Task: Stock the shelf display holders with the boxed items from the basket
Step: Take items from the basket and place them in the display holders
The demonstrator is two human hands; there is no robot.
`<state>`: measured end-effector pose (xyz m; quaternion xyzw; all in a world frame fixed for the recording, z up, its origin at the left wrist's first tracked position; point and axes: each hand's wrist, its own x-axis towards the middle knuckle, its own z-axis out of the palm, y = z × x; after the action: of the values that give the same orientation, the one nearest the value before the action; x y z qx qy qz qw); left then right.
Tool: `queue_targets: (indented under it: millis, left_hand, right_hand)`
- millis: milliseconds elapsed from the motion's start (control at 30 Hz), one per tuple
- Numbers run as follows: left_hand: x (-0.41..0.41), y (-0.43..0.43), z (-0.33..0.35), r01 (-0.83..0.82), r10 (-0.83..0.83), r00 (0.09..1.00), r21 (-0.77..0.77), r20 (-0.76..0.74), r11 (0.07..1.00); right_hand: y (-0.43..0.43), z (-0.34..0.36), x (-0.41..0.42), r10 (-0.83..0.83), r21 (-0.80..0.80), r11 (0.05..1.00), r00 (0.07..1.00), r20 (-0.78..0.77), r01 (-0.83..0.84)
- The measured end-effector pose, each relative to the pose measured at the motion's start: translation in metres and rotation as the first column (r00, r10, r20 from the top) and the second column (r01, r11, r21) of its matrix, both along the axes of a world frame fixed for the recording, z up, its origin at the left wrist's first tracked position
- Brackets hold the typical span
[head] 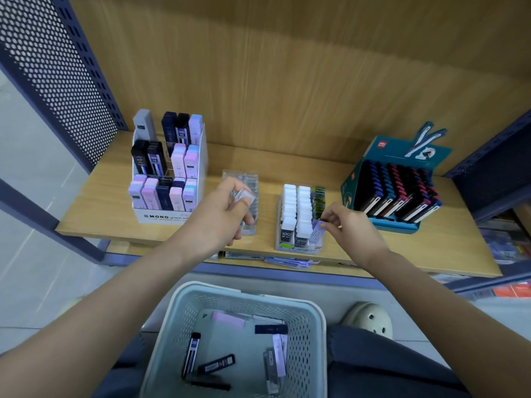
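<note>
1. Four display holders on the shelf [100, 202]: tiered white MONO holder [161, 216] near the left edge, clear holder [250, 225] and white-cap holder [298, 249] mid-shelf, teal holder [347, 191] toward the right edge.
2. Roughly eight boxed items [227, 320] loose in the basket [247, 294] below the shelf's front edge: slim, flat, in black, navy, pink, pale grey.
3. Left grip [221, 214] clamped on a clear box [244, 196] over the clear holder.
4. Right grip [350, 225] pinching a lilac box [316, 233] at the white-cap holder's front right corner.
</note>
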<state>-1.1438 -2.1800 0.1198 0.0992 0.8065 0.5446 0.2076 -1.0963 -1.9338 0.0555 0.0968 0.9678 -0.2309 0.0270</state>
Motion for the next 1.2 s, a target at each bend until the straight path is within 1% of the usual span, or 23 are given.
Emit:
queue_targets:
  millis: [100, 233, 333, 567, 700, 833, 1000, 1200]
  left_hand:
    - [-0.001, 0.0, -0.002, 0.007, -0.007, 1.0, -0.008, 0.004, 1.0]
    - [-0.003, -0.001, -0.005, 0.003, -0.003, 1.0, -0.012, 0.011, 1.0]
    - [-0.004, -0.001, -0.005, 0.009, -0.008, 1.0, -0.013, 0.006, 1.0]
    - [-0.003, 0.001, -0.006, 0.006, -0.006, 1.0, -0.005, 0.006, 1.0]
    - [-0.003, 0.0, -0.007, 0.009, -0.009, 1.0, 0.0, 0.008, 1.0]
    - [-0.002, 0.002, -0.007, 0.011, -0.011, 1.0, 0.004, 0.017, 1.0]
    - [-0.001, 0.002, -0.007, 0.013, -0.013, 1.0, -0.007, 0.028, 1.0]
    - [0.0, 0.005, -0.008, -0.039, 0.041, 0.996, -0.028, 0.083, 0.999]
  right_hand:
    - [0.002, -0.004, -0.003, 0.058, 0.089, 0.994, 0.998, -0.024, -0.055]
    - [0.003, -0.006, -0.005, 0.057, 0.133, 0.99, 0.996, -0.064, -0.048]
    - [0.004, -0.006, -0.006, 0.033, 0.124, 0.992, 0.997, -0.074, -0.024]
    - [0.005, -0.002, -0.011, 0.001, 0.013, 1.0, 1.0, -0.025, 0.0]
    - [0.003, -0.005, -0.009, 0.007, 0.075, 0.997, 0.999, -0.038, -0.004]
    - [0.001, -0.005, -0.009, 0.005, 0.142, 0.99, 0.997, -0.082, 0.007]
    - [0.0, -0.004, -0.008, 0.013, 0.146, 0.989, 0.997, -0.077, -0.002]
    - [-0.002, -0.002, -0.006, 0.015, 0.151, 0.988, 0.999, -0.049, -0.008]
